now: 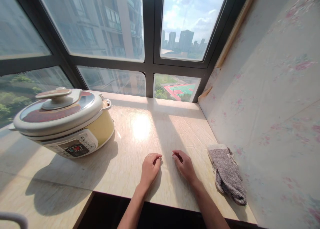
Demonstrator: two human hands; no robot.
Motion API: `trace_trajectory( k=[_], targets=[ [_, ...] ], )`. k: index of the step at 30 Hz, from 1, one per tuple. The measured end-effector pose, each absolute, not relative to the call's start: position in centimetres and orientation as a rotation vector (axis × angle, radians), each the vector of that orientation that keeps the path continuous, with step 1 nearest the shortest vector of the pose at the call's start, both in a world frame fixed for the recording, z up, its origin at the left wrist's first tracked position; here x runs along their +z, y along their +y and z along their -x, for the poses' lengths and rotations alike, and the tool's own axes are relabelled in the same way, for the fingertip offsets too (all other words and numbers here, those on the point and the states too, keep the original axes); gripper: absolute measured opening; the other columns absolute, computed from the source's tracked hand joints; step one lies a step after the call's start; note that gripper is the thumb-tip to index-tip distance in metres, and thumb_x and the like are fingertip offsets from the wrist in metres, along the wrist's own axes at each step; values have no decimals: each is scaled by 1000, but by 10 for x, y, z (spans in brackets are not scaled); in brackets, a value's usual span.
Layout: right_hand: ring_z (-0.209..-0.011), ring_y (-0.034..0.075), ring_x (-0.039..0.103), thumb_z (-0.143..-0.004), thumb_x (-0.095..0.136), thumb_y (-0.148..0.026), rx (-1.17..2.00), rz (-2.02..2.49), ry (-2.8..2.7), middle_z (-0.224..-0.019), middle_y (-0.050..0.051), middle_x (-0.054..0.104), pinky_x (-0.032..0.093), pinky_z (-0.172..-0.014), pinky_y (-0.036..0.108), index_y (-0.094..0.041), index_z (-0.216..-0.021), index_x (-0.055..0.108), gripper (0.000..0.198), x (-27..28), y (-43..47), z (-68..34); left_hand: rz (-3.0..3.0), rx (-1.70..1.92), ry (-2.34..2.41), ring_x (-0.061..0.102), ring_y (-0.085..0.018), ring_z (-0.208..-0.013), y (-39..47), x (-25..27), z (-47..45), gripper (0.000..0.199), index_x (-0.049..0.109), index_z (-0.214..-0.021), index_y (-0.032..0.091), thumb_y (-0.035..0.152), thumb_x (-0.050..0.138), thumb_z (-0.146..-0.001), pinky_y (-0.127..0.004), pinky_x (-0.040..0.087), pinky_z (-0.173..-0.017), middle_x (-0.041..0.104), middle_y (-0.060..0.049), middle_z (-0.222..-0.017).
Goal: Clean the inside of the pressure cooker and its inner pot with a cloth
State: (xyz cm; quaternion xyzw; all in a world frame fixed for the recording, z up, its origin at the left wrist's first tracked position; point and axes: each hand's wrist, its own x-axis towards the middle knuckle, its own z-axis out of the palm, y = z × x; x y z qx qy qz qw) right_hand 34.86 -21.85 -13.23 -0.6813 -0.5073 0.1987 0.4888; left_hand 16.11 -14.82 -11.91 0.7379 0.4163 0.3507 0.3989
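My left hand [151, 168] rests on the marble-patterned counter [130, 169], its fingers curled in and nothing visible in them. A ring shows on one of its fingers. A short gap to the right, my right hand [184, 165] lies on the same surface, also loosely closed with nothing seen in it. Nearest to the right hand is a folded grey-brown knitted bundle [227, 175] with a pale cuff, beside the wall; whether it is gloves or socks I cannot tell. Left of my hands stands an oval yellow-and-white electric cooker [105, 130] with its lid on.
Dark-framed windows [149, 39] rise behind the counter. A flower-patterned wall [272, 122] bounds the right side. The counter's front edge has a dark recess [110, 210] below it. A grey curved bar [13, 217] shows at bottom left. Bright sunlight glares off the counter.
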Motion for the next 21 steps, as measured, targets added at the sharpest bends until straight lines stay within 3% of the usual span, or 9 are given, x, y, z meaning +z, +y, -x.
trace_trajectory(
  k=[21],
  targets=[
    [-96,25,71,-95,51,-33,385,1659,-1236,-103,12,74,58,-87,40,-16,-107,71,29,-140,-222,-342,-1923,918,1083,68,-25,-95,-152,-121,-161,23,73,-90,21,21,49,-90,-45,52,-88,75,-7,-96]
  ],
)
